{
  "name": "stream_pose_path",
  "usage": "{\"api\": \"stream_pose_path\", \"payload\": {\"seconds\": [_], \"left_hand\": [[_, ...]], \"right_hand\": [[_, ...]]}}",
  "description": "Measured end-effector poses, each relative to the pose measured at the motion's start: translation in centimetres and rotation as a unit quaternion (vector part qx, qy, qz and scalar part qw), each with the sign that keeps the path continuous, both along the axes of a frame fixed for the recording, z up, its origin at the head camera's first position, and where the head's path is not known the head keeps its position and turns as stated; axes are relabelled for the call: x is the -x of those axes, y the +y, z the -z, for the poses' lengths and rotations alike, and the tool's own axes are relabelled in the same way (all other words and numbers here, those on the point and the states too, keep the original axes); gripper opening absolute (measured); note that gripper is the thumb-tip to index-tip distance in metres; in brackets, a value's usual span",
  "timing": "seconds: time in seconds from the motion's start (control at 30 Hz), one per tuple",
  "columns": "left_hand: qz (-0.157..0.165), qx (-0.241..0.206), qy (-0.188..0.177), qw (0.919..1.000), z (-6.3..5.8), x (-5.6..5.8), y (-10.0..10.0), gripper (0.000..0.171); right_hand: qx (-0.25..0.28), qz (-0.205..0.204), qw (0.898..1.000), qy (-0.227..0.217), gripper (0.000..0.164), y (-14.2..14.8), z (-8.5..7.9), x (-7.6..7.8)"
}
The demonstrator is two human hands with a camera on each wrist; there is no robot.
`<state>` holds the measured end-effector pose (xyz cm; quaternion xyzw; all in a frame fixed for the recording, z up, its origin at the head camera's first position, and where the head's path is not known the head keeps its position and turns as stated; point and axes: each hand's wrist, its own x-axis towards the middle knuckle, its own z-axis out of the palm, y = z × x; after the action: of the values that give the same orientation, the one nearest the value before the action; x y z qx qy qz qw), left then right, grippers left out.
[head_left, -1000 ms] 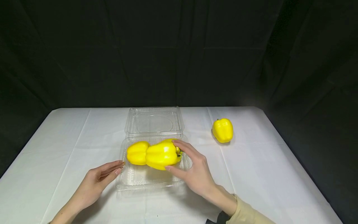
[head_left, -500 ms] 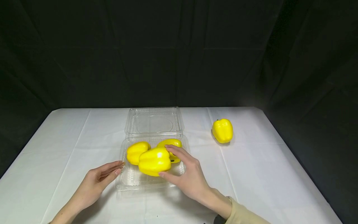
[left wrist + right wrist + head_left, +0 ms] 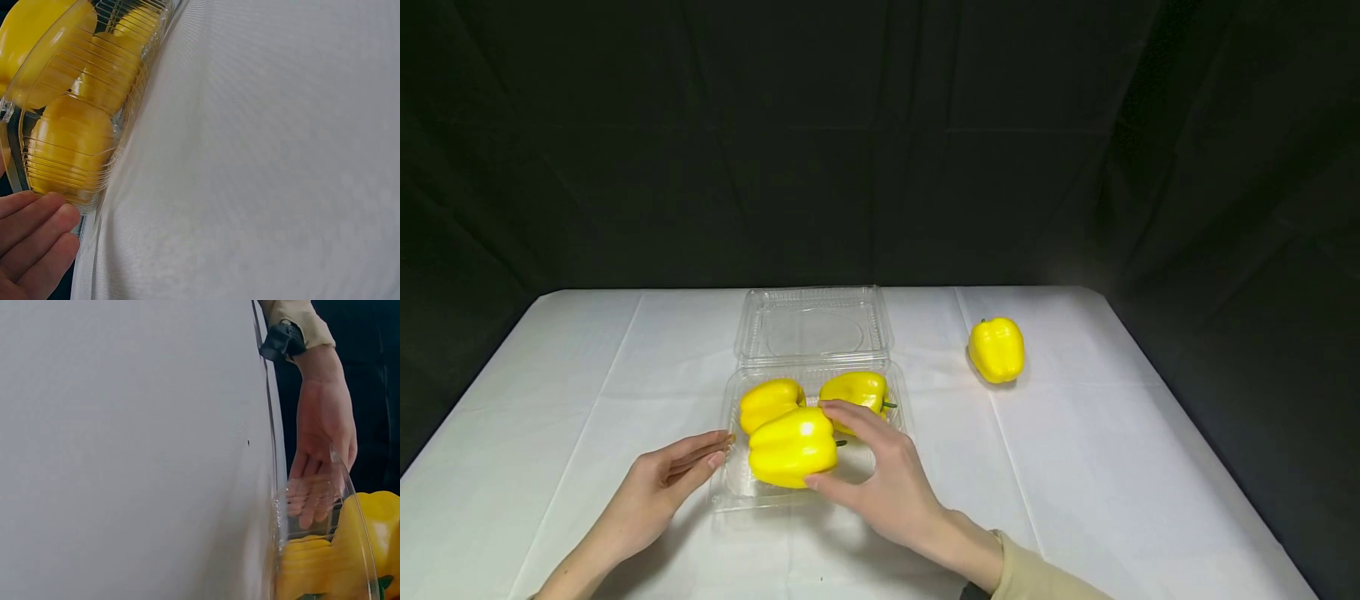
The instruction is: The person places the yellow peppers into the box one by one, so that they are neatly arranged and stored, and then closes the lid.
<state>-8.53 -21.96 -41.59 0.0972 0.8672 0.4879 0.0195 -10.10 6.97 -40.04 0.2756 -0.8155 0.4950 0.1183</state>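
Note:
My right hand grips a yellow bell pepper by its stem end, fingers on the far side and thumb on the near side. This pepper is over the front left part of a clear plastic clamshell container. Behind it in the container lie two more yellow bell peppers, one at the back left and one at the back right. At the container's left side, my left hand holds the rim between thumb and fingers. The left wrist view shows the left fingers against the container's wall.
The container's lid lies open behind its base. Another yellow bell pepper rests at the right on the white cloth-covered table. A black curtain hangs behind the table and along both sides.
My right hand has carried its bell pepper left and toward me, uncovering the back right pepper. The left hand has stayed at the container's rim.

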Motion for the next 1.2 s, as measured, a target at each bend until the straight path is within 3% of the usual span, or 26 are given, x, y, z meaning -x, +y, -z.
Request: {"api": "stream_pose_path", "payload": {"seconds": [0.6, 0.97, 1.2], "left_hand": [[-0.001, 0.001, -0.004, 1.0000, -0.2, -0.2, 0.0, 0.040], [0.005, -0.002, 0.006, 1.0000, -0.1, -0.1, 0.0, 0.039], [0.003, 0.001, 0.005, 1.0000, -0.1, -0.1, 0.1, 0.039]], "right_hand": [[-0.038, -0.008, 0.998, -0.054, 0.069, -1.0, 0.1, -0.2], [-0.054, -0.016, 0.998, -0.041, 0.071, -1.1, 0.6, 0.0], [-0.059, -0.029, 0.997, -0.030, 0.064, -1.0, 0.8, 0.1]]}}
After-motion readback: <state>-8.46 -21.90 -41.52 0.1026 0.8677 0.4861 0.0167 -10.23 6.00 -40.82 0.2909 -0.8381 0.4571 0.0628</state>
